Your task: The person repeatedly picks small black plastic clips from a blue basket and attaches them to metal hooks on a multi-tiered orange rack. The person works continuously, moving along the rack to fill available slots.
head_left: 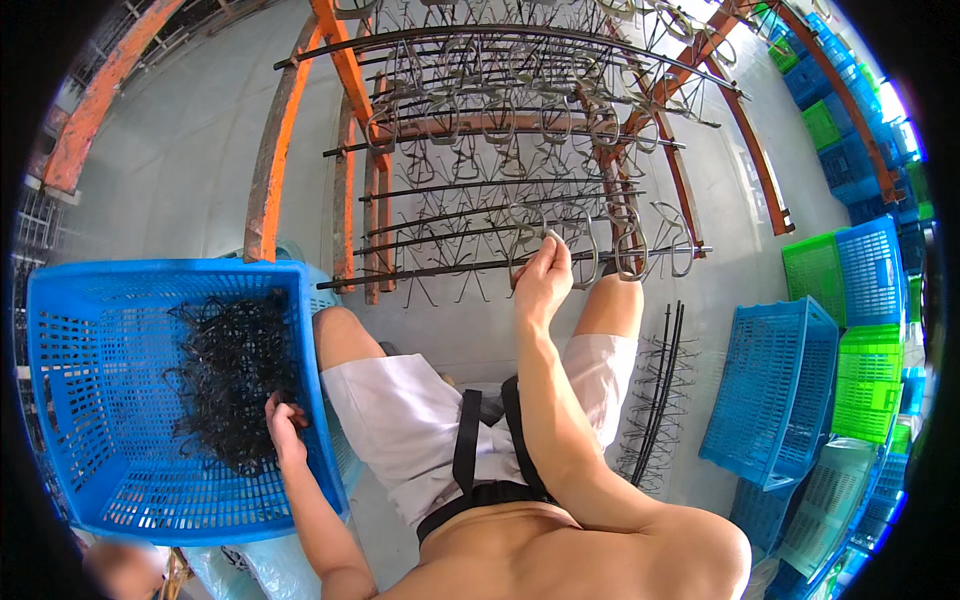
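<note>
Raised in front of me, my right hand (544, 280) pinches at a grey looped metal frame (590, 250) by the lowest bar of a rack; the fingers partly cover the contact. Similar looped frames (632, 245) hang just to the right on the same hooked black bar (450, 268). On the left, my left hand (287, 425) reaches into a large blue basket (100, 500). Its bent fingers touch the edge of a tangled heap of thin black pieces (235, 370); whether a piece is between them is hidden.
The orange rack (283, 150) carries several rows of hooked bars, the upper ones hung with frames. More hooked bars (660, 390) lie on the floor beside my right leg. Blue crates (765, 390) and green crates (868, 380) are stacked at right. A person (125, 570) is at lower left.
</note>
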`<move>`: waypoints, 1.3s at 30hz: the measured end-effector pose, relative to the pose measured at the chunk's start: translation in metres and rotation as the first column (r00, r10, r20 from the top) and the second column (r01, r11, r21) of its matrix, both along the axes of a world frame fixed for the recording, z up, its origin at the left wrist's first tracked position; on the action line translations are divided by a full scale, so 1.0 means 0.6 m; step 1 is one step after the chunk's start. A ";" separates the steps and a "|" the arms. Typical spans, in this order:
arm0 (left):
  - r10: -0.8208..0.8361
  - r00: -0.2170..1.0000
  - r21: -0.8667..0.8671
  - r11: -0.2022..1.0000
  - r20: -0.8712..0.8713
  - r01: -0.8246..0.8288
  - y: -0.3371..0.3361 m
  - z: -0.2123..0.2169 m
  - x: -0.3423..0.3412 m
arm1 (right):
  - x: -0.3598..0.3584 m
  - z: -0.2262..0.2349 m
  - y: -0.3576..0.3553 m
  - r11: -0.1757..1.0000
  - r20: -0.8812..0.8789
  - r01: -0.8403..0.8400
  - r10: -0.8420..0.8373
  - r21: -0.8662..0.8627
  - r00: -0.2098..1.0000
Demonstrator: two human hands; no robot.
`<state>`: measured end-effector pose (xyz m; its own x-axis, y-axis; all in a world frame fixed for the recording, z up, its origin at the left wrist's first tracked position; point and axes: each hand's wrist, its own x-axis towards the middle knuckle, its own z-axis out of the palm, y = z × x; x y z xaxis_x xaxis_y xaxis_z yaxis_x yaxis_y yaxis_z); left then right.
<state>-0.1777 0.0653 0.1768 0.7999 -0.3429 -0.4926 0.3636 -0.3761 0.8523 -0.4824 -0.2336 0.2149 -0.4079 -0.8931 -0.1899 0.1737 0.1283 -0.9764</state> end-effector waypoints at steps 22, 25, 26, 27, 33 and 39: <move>-0.160 0.987 0.029 0.987 -0.004 0.160 0.005 -0.044 0.047 | 0.022 -0.008 0.013 0.970 -0.109 -0.242 0.240 -0.010 0.965; -0.140 0.990 -0.089 0.986 0.001 0.139 -0.006 -0.021 0.043 | 0.025 -0.010 0.007 0.971 -0.433 -0.238 0.218 0.008 0.875; -0.119 0.993 -0.137 0.983 0.006 0.119 -0.010 -0.015 0.043 | 0.021 -0.008 0.003 0.969 -0.477 -0.246 0.221 0.009 0.851; -0.083 0.997 -0.154 0.985 0.005 0.083 -0.014 -0.010 0.042 | 0.019 -0.004 0.000 0.965 -0.522 -0.261 0.227 0.008 0.822; 0.026 0.999 -0.318 0.948 0.040 -0.012 -0.056 0.027 0.021 | -0.006 -0.005 -0.020 0.965 -0.493 -0.261 0.245 0.038 0.835; -0.135 0.991 -0.606 0.790 -0.017 0.097 -0.045 0.070 0.010 | -0.016 0.008 -0.008 0.912 -0.133 -0.405 0.410 0.064 0.902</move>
<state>-0.1719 0.0386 0.2188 0.7123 -0.6735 -0.1977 0.4046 0.1638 0.8997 -0.4921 -0.2382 0.2197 -0.0346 -0.9810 -0.1907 -0.0396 0.1920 -0.9806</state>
